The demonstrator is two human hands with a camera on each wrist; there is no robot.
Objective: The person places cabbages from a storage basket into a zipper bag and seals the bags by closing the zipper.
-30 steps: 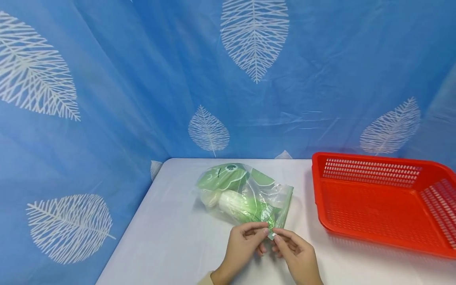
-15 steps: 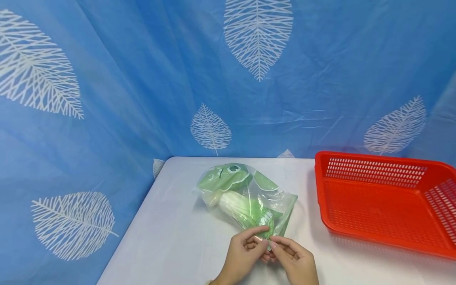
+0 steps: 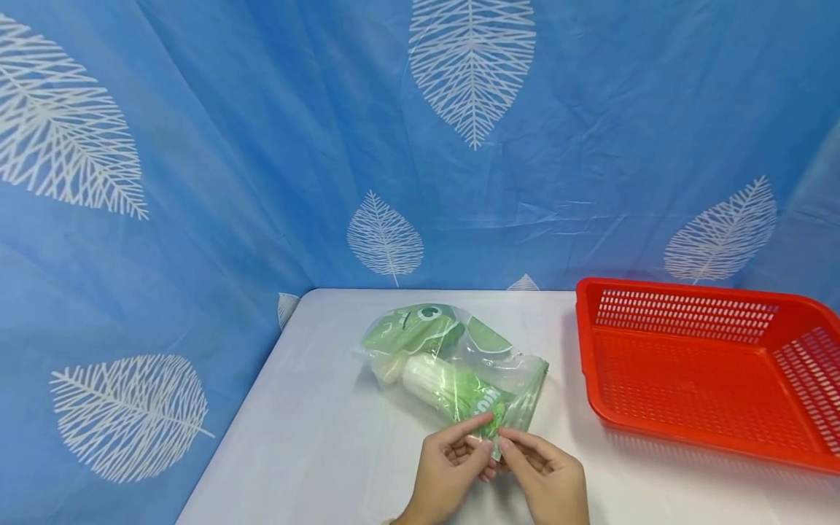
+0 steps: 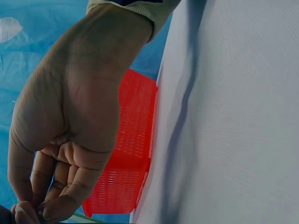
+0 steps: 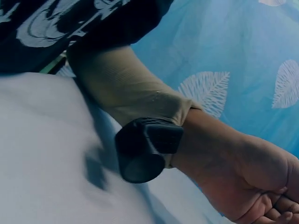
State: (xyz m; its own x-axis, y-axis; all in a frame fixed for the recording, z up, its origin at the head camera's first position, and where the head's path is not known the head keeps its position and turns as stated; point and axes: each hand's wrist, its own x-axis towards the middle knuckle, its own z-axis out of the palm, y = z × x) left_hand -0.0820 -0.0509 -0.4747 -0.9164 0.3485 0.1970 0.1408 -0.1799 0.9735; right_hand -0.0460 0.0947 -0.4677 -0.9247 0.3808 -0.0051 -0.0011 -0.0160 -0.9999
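A clear plastic zip bag (image 3: pixel 485 346) with a green cartoon print lies on the white table. Through its film show a white-and-green leafy vegetable (image 3: pixel 429 375), like a Chinese cabbage, and a pale rounded lump (image 3: pixel 389 368). At the bag's near corner, my left hand (image 3: pixel 446 470) pinches the edge between thumb and fingers. Close beside it, my right hand (image 3: pixel 551 477) pinches the same corner from the right. The left wrist view shows the left hand (image 4: pixel 70 107) with curled fingers meeting the thumb; the right wrist view cuts off most of the right hand's fingers (image 5: pixel 280 207).
A red plastic basket (image 3: pixel 689 430) with slotted walls stands on the table at the right, apart from the bag. Behind the white table (image 3: pixel 295 437) hangs a blue curtain (image 3: pixel 275 146) with white leaf prints. A black wrist device (image 5: pixel 142 149) sits on the right sleeve.
Both hands have drawn the bag's near corner slightly toward me, and the bag's right edge has shifted a little. Their pinch on the corner continues; the basket stays in place.
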